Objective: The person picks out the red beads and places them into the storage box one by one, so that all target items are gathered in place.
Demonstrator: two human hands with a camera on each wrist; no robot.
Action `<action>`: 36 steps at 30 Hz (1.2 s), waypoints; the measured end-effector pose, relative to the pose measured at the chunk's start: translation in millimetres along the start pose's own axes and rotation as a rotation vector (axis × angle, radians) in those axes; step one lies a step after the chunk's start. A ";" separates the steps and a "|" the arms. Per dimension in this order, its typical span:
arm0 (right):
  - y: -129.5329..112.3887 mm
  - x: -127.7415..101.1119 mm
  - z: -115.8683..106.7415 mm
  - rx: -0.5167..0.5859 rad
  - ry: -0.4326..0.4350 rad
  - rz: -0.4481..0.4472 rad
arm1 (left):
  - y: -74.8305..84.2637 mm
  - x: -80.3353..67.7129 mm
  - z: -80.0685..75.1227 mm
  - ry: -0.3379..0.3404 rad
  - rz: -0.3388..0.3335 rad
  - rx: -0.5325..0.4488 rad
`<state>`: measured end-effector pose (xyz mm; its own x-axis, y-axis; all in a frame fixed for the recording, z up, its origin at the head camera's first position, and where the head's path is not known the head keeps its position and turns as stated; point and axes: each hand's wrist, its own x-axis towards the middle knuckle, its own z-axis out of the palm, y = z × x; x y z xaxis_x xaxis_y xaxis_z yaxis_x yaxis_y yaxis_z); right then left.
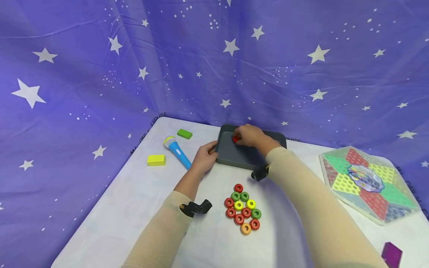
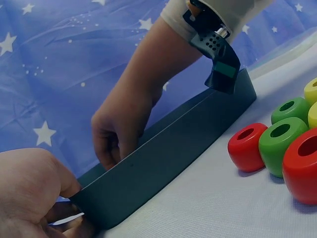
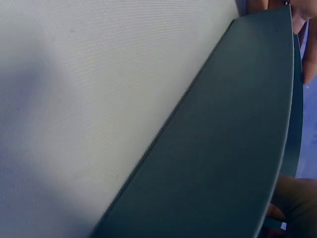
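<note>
Left hand point(image 1: 205, 158): fingers curled, the left end of the grey tray point(image 1: 234, 156) is gripped. The tray is set near the bench's point(image 1: 140, 201) far edge. Right hand point(image 1: 249, 136): a red ring point(image 1: 236, 139) is pinched over the tray's far left part. Loose rings point(image 1: 242, 208) are clustered mid-bench, nearer than the tray.

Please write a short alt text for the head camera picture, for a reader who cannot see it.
A right hand holds a red ring over a grey tray whose edge the left hand grips. More coloured rings lie on the white table.
</note>
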<state>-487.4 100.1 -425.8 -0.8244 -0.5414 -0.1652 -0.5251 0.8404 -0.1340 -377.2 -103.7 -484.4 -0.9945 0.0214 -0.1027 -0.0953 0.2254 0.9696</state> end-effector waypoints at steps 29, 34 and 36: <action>-41.8 -156.9 8.6 0.292 0.208 -0.291 | -2.5 -0.8 -2.2 0.002 0.021 -0.003; -47.7 -169.1 36.3 0.252 0.190 -0.304 | -0.2 -1.3 -1.0 -0.007 0.029 0.000; -47.4 -170.1 44.4 0.241 0.185 -0.318 | 0.0 -1.4 -0.8 -0.005 0.031 0.002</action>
<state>-312.9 151.3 -434.8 -0.6650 -0.7406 0.0962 -0.7128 0.5911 -0.3775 -375.9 -104.5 -484.1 -0.9967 0.0334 -0.0741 -0.0647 0.2267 0.9718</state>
